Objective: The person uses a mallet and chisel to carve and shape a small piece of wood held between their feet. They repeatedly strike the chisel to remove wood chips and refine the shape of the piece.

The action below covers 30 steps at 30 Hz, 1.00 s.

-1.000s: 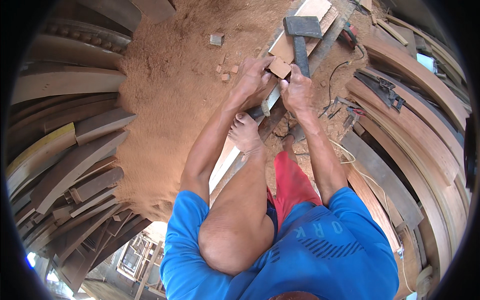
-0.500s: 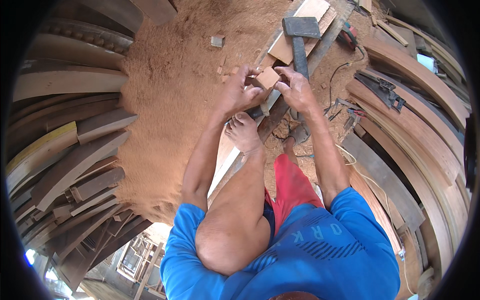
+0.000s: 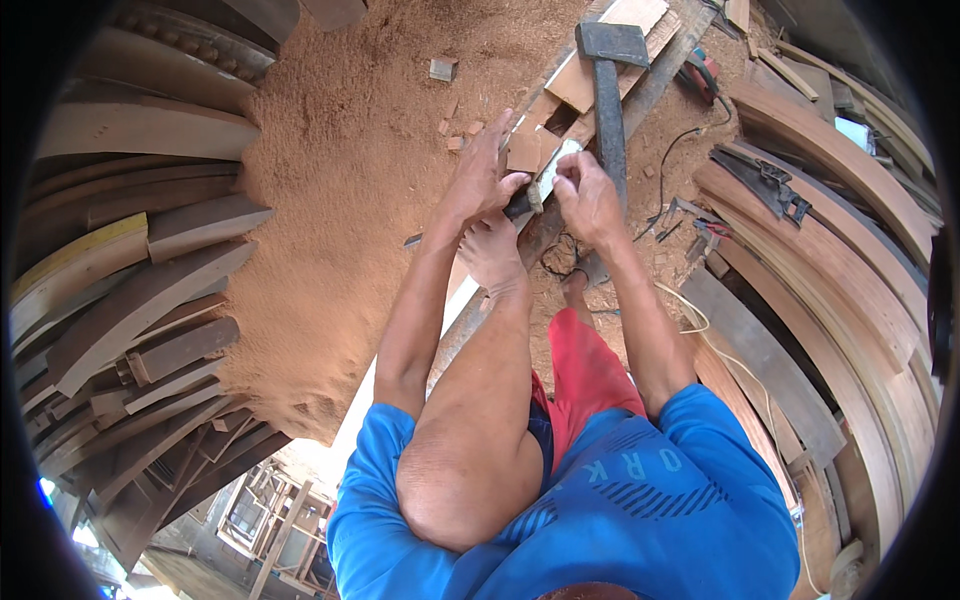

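Observation:
My left hand (image 3: 485,165) has fingers stretched along a small pale wooden block (image 3: 525,150) on the board, its thumb out at the lower end. My right hand (image 3: 585,195) has curled fingertips pinched beside the block, over a white strip (image 3: 559,164); what they hold is unclear. A dark mallet (image 3: 609,43) lies above, its long handle running down behind my right hand. A dark tool (image 3: 518,204) is partly hidden below the block, near my bare left foot (image 3: 490,250).
Sawdust (image 3: 300,300) and small offcuts (image 3: 442,69) cover the ground at left. Curved timbers line both sides (image 3: 140,310). A red power tool (image 3: 700,72) with a black cord lies upper right, a black saw-like tool (image 3: 770,185) below it on the timbers.
The block went from raised between both hands to lying on the board. My left fingers have straightened and moved up; my right hand has moved slightly down and right of the block.

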Available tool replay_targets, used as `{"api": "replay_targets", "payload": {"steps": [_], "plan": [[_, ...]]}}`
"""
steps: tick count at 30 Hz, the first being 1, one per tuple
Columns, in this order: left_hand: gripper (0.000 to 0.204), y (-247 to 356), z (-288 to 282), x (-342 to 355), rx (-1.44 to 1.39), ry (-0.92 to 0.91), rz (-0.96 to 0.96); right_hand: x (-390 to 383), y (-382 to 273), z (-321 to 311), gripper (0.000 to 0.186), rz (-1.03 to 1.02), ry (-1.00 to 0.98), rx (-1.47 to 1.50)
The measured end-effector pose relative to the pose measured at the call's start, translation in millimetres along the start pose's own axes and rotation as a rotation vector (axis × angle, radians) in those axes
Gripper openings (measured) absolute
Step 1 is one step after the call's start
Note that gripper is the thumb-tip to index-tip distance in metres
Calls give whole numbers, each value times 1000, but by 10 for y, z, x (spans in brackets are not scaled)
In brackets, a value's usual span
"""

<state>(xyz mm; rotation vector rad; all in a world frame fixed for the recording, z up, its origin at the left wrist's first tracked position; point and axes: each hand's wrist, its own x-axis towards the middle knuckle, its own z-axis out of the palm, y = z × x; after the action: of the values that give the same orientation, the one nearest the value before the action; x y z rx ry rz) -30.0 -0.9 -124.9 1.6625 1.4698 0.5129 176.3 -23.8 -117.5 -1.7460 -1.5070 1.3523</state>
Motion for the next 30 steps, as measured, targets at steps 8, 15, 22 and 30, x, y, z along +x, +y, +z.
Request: {"api": "replay_targets", "payload": {"steps": [8, 15, 22, 30], "plan": [[82, -47, -61, 17, 84, -68, 144, -275, 117, 463, 45, -88, 96, -80], [70, 32, -108, 21, 166, -53, 38, -303, 117, 302, 44, 120, 19, -13], [65, 153, -165, -32, 198, -36, -36, -553, 191, -266, 39, 135, -66, 5], [65, 152, 65, 445, 127, -38, 231, -686, 213, -205, 36, 101, -133, 19]]}}
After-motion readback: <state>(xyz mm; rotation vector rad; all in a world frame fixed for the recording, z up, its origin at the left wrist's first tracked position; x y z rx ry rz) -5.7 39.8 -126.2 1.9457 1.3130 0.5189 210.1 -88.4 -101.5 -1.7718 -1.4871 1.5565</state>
